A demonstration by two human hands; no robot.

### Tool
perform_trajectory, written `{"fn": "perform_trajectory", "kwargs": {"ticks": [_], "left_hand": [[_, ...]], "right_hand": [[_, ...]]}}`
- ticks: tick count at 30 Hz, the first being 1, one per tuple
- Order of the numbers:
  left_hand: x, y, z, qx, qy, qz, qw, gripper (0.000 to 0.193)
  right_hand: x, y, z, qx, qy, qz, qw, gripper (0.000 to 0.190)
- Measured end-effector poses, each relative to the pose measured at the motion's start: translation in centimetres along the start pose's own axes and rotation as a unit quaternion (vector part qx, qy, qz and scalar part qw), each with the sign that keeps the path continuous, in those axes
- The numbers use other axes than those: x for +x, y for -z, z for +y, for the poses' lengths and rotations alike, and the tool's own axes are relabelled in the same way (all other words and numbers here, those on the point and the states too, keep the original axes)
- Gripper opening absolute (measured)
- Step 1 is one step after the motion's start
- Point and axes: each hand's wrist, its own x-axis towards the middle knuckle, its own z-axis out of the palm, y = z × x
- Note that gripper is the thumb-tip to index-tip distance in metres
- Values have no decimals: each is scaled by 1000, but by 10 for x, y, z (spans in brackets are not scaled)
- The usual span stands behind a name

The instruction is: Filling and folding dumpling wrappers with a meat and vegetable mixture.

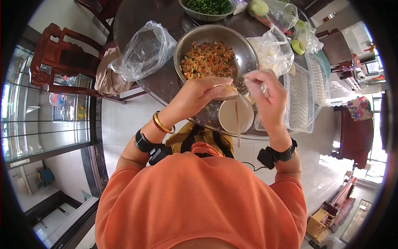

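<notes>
My left hand [202, 91] holds a thin, pale dough wrapper [229, 91] between thumb and fingers; the wrapper looks partly folded. Close by on its right, my right hand [268, 93] is raised with curled fingers, blurred by motion, so I cannot make out anything in it. Just beyond both hands stands a large stainless-steel bowl [245, 46] of chopped orange-and-green filling [208, 60]. Below the hands, a white bowl [229, 119] sits at the table's near edge, with a thin wooden stick [238, 124] leaning across its rim.
Clear plastic trays [299, 99] and a plastic bag with pale contents [273, 51] lie on the right. A clear plastic bag [146, 51] rests left of the steel bowl. A bowl of chopped greens [208, 7] stands behind. A wooden chair [70, 62] is at left.
</notes>
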Motion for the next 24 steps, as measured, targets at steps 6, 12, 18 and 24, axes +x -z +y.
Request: {"fn": "perform_trajectory", "kwargs": {"ticks": [6, 12, 18, 24], "left_hand": [[1, -1, 1, 37, -39, 14, 998, 26], [2, -3, 4, 32, -26, 19, 999, 31], [2, -5, 2, 6, -15, 17, 1000, 32], [1, -7, 4, -8, -12, 27, 1000, 32]], "right_hand": [[-43, 3, 21, 112, -232, -20, 966, 14], [-45, -6, 12, 191, -290, -34, 937, 18], [-48, -13, 10, 211, -273, -18, 939, 22], [-39, -23, 6, 150, -234, 26, 960, 18]]}}
